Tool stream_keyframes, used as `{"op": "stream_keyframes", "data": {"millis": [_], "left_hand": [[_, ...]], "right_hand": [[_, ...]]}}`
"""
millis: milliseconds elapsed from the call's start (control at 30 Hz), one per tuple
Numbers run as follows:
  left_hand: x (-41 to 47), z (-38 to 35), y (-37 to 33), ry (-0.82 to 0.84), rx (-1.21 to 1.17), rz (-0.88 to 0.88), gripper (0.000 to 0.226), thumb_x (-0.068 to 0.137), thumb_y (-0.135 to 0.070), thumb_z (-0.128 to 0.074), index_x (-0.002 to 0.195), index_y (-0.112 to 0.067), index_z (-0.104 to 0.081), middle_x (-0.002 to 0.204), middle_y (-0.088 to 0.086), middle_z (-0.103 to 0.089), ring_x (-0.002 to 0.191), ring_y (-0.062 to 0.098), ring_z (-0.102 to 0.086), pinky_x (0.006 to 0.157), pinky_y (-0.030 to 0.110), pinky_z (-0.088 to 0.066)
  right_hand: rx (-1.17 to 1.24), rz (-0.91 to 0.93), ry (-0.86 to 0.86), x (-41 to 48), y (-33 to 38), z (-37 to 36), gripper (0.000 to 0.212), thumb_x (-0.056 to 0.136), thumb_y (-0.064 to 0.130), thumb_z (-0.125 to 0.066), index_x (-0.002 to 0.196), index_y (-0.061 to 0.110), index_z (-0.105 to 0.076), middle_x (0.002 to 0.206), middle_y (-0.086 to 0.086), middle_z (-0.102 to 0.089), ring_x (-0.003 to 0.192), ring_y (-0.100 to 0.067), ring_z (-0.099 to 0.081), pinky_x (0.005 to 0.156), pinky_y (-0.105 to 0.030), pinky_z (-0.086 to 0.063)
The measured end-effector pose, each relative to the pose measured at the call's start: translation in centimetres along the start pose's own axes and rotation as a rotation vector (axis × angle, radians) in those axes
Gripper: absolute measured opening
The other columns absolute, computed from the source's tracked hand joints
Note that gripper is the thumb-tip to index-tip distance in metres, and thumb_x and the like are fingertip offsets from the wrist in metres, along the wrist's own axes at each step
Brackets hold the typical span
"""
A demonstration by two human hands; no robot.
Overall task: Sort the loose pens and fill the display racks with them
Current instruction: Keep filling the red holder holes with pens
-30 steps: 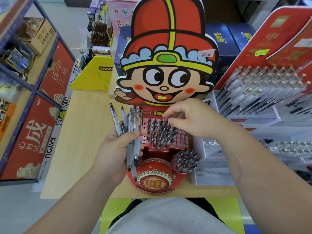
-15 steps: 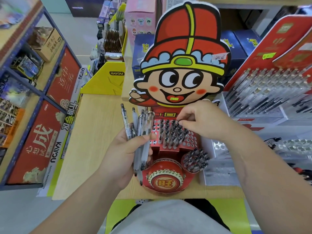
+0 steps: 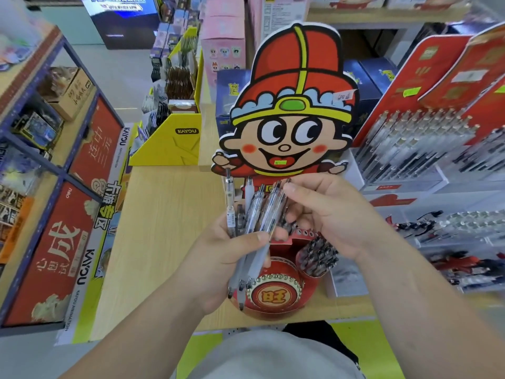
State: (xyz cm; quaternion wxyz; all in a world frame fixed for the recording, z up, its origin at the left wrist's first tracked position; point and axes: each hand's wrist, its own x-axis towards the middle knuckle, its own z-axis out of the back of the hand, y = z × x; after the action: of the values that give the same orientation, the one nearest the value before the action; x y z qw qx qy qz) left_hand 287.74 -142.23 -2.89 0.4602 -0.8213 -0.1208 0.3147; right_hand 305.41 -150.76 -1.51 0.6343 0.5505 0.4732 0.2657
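Where the aisle runs, at left: a blue shelf (image 3: pixel 62 170) of red boxes stands beside a pale wooden table (image 3: pixel 169 214).
Left hand (image 3: pixel 218 258): fingers and thumb wrap a bundle of pens (image 3: pixel 251 220), held upright above the table's near edge.
Cartoon rack (image 3: pixel 295 127): just behind the bundle; both hands hide most of its holes.
Right hand (image 3: pixel 328 214): forefinger and thumb pinch the rightmost pen (image 3: pixel 276 206) of the bundle.
Far right: pen racks (image 3: pixel 423 138), blurred.

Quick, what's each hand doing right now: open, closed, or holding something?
Left hand: closed around a bundle of pens.
Right hand: pinching the top of one pen in that bundle.
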Motion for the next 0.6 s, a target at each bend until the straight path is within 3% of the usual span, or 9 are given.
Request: {"op": "stream_keyframes", "data": {"millis": [167,300,433,600], "left_hand": [[0.4,-1.0,0.2,0.018,-0.097,0.027,0.038,0.079,-0.005,-0.074,0.116,-0.009,-0.067,0.099,0.021,-0.075,0.055,0.02,-0.059,0.052,0.028,-0.052],[0.5,-2.2,0.4,-0.063,-0.124,0.058,0.028,0.08,-0.009,-0.076,0.107,-0.007,-0.07,0.095,0.021,-0.074,0.053,0.02,-0.057,0.047,0.028,-0.048],[0.7,-2.7,1.0,-0.168,-0.2,0.083,0.05,0.085,-0.019,-0.063,0.121,0.015,-0.058,0.079,0.019,-0.068,0.053,0.021,-0.053,0.044,0.028,-0.046],[0.5,-2.9,1.9,-0.256,-0.262,0.045,0.024,0.084,-0.017,-0.06,0.083,-0.002,-0.079,0.09,0.02,-0.068,0.053,0.019,-0.052,0.044,0.028,-0.044]], "right_hand": [[0.128,-0.004,0.089,-0.1,0.1,1.8,0.026,0.09,0.019,-0.063,0.108,0.002,-0.071,0.089,-0.013,-0.067,0.066,-0.012,-0.06,0.051,-0.018,-0.045],[0.168,0.009,0.074,0.0,0.1,3.2,0.027,0.082,0.021,-0.066,0.104,0.005,-0.072,0.089,-0.013,-0.068,0.068,-0.015,-0.063,0.054,-0.02,-0.05],[0.262,0.089,-0.081,0.0,1.4,5.5,0.015,0.086,0.017,-0.066,0.097,0.009,-0.073,0.081,-0.007,-0.07,0.066,-0.015,-0.064,0.052,-0.019,-0.05],[0.033,0.31,-0.313,0.1,2.4,8.4,0.012,0.095,0.012,-0.065,0.095,0.018,-0.075,0.08,-0.003,-0.075,0.073,-0.02,-0.071,0.061,-0.023,-0.054]]}}
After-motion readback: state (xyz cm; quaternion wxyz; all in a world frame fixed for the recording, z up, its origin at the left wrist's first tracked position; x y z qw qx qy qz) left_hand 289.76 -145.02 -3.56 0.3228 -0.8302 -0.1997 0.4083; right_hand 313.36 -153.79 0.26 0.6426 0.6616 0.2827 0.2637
